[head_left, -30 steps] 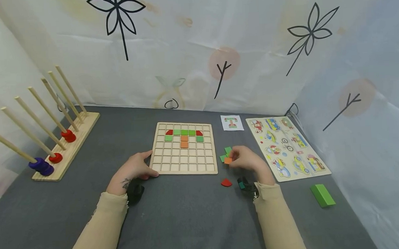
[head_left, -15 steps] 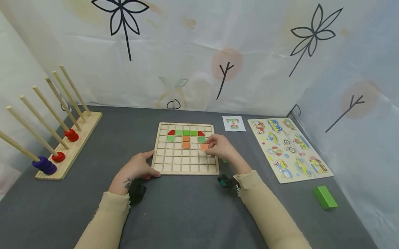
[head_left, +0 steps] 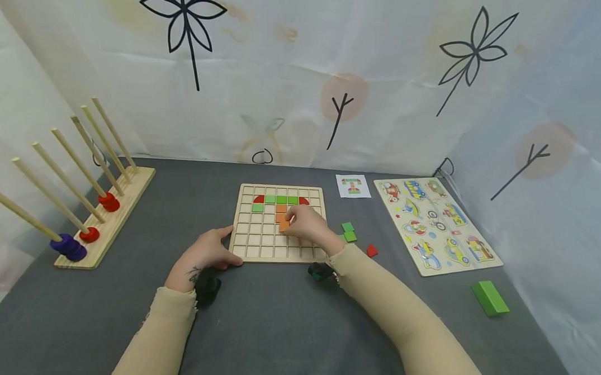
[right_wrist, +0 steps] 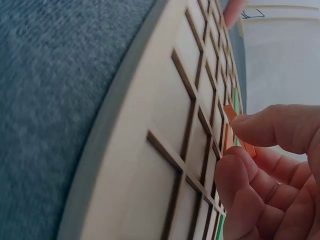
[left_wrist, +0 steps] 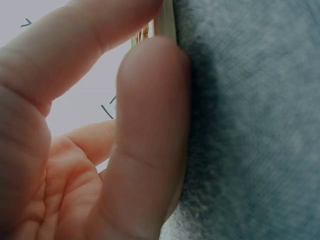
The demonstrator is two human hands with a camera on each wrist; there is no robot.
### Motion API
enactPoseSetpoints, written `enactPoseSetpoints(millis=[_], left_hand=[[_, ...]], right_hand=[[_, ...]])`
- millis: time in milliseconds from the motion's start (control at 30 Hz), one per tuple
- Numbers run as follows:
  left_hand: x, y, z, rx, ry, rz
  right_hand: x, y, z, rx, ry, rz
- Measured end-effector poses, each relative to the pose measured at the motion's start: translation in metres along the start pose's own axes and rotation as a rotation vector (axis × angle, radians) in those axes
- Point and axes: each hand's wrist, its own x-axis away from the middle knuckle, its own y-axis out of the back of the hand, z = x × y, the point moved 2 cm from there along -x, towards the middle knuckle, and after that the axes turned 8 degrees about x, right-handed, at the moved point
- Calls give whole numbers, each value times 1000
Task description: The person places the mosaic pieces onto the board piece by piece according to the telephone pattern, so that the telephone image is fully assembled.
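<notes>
My left hand (head_left: 210, 252) holds the near left corner of the wooden grid board (head_left: 250, 252), with index finger at the left side and thumb (left_wrist: 152, 95) by the front edge. Over the middle of the board, my right hand (head_left: 308, 225) pinches an orange square tile (head_left: 283, 227), just nearer to me than the orange tiles (head_left: 280, 209) in the centre column. Green squares (head_left: 281, 200) line an upper row, with a red rounded piece (head_left: 259, 199) at its left end and another (head_left: 303, 201) at its right. My right hand covers some cells.
Several loose green tiles (head_left: 349, 236) and a red piece (head_left: 371, 250) lie right of the board. Behind them is a pattern card (head_left: 353, 186). Farther right are a picture puzzle board (head_left: 409, 250) and a green block (head_left: 489, 298). A peg stand (head_left: 134, 189) with rings stands left.
My right hand picked up the orange tile from beside the green ones and carried it left over the board. The loose red piece has shifted right and away from me. My left hand stayed.
</notes>
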Motion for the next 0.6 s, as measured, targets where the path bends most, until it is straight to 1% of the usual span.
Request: enactPoseSetpoints(millis=[133,433,600], left_hand=[[-1,1,1,0,6,2],[-1,-1,0,3,4,-6],[0,0,-1,1,-1,-10]], right_hand=[[-2,-4,4,39,-19,-1],[-4,-8,5,51,-51,25],[-2,-5,7,52,-38,19]])
